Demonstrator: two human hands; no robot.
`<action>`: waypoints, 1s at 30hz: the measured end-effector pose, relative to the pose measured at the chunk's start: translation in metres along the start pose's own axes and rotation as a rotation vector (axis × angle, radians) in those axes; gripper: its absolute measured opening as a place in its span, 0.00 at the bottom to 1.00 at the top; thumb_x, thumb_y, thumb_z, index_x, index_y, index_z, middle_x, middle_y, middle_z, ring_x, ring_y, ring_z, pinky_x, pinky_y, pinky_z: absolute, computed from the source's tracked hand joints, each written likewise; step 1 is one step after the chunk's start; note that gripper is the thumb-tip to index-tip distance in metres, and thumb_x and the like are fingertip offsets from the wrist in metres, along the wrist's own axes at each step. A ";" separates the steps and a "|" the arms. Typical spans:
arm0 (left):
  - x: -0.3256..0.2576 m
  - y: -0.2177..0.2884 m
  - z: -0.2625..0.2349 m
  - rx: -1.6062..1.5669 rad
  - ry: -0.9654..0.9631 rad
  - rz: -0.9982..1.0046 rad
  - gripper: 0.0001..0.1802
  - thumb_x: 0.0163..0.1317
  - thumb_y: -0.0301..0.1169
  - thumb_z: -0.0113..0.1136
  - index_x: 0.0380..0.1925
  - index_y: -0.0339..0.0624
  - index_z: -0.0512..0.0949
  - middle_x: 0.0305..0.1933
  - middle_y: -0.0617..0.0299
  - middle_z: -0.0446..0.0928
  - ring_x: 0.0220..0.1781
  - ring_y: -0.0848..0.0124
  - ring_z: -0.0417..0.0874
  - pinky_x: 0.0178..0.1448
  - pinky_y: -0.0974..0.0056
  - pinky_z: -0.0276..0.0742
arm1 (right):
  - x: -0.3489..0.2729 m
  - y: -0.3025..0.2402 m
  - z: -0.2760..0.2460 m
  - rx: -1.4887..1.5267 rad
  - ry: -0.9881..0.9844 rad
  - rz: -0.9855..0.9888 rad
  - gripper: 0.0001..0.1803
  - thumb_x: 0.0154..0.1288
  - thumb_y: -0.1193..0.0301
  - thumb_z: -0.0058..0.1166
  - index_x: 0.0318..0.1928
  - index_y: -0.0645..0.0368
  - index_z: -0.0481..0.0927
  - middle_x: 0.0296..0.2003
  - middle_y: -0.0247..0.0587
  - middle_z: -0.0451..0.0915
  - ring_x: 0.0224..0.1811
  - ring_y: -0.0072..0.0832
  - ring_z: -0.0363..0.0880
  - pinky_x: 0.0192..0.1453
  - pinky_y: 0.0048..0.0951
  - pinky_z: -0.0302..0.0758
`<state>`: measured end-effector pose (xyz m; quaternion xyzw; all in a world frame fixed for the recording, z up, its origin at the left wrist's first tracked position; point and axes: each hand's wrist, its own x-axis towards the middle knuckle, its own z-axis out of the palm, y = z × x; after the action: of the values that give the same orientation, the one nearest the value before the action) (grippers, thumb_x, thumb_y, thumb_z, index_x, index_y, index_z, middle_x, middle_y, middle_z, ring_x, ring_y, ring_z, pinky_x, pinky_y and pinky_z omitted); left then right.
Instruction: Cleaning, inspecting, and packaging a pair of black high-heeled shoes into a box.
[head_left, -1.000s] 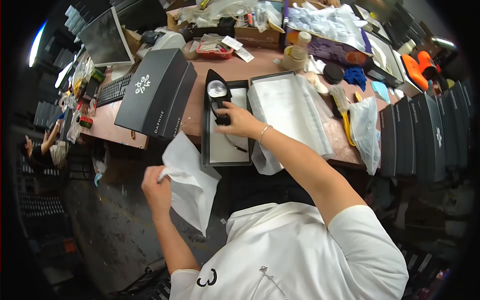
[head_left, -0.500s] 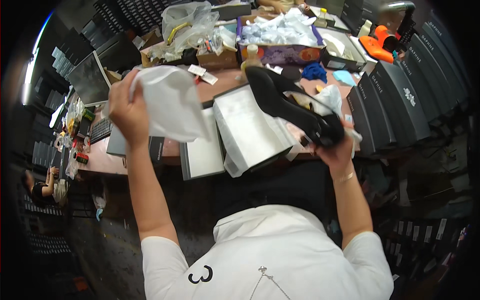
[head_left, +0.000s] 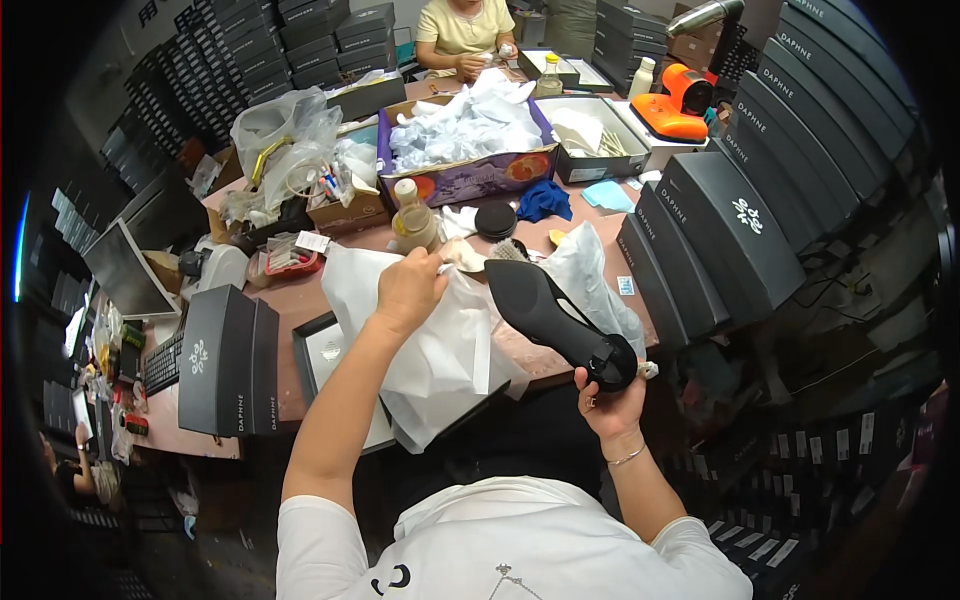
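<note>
My left hand (head_left: 408, 292) is closed on a thin white sheet (head_left: 365, 285), perhaps a soft bag; its exact kind is unclear. The sheet hangs over a dark shoebox (head_left: 470, 415) lined with white paper, hiding most of it. Beside it lies a shallow box part (head_left: 305, 365) with a white inside, partly covered. In my right hand (head_left: 612, 408) is a black high-heeled shoe (head_left: 548, 318), gripped at its heel end with the toe pointing up and away to the left. A small pale thing shows by my right fingers; I cannot make it out.
Dark shoeboxes (head_left: 735, 215) rise in stacks at the right, and a pair (head_left: 215, 360) stands at the left. Behind are a purple carton (head_left: 480, 175) of white paper, a bottle (head_left: 412, 215), a round black tin (head_left: 495, 221) and a blue cloth (head_left: 544, 200). A co-worker (head_left: 465, 35) sits across.
My left hand has brought the white sheet rightward over the lined shoebox. My right hand still holds the shoe, now lower in view. The view has shifted, showing more of the table's far side.
</note>
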<state>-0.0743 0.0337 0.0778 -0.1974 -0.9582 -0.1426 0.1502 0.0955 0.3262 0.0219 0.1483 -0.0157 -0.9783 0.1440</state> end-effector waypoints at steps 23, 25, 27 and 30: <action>-0.100 0.032 -0.042 -0.680 0.618 -0.215 0.22 0.51 0.15 0.56 0.47 0.40 0.81 0.25 0.61 0.69 0.25 0.72 0.71 0.31 0.68 0.67 | 0.055 0.117 0.053 -0.678 -0.118 -0.064 0.22 0.71 0.58 0.46 0.57 0.61 0.71 0.48 0.43 0.79 0.47 0.33 0.81 0.51 0.36 0.80; -0.103 0.029 -0.049 -0.600 0.645 -0.182 0.23 0.50 0.14 0.57 0.48 0.40 0.81 0.25 0.62 0.69 0.25 0.73 0.70 0.31 0.69 0.66 | 0.066 0.102 0.022 -0.702 -0.204 -0.006 0.18 0.71 0.61 0.49 0.53 0.59 0.74 0.46 0.40 0.80 0.42 0.26 0.82 0.47 0.32 0.81; -0.108 0.019 -0.055 -0.536 0.631 -0.137 0.25 0.46 0.13 0.58 0.48 0.40 0.82 0.25 0.62 0.70 0.26 0.72 0.72 0.32 0.68 0.68 | 0.052 0.106 0.069 -0.536 -0.135 0.106 0.18 0.68 0.64 0.53 0.54 0.60 0.72 0.46 0.40 0.80 0.45 0.27 0.82 0.51 0.37 0.81; -0.114 0.030 -0.059 -0.444 0.443 0.008 0.27 0.44 0.12 0.58 0.47 0.41 0.83 0.26 0.61 0.71 0.26 0.68 0.74 0.31 0.67 0.70 | 0.052 0.131 0.070 -0.649 -0.028 -0.003 0.19 0.67 0.64 0.54 0.55 0.60 0.72 0.47 0.37 0.79 0.47 0.25 0.80 0.49 0.33 0.80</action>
<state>0.0520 0.0023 0.0989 -0.1931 -0.8469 -0.3872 0.3091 0.0631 0.1849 0.0835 0.0812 0.2951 -0.9345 0.1820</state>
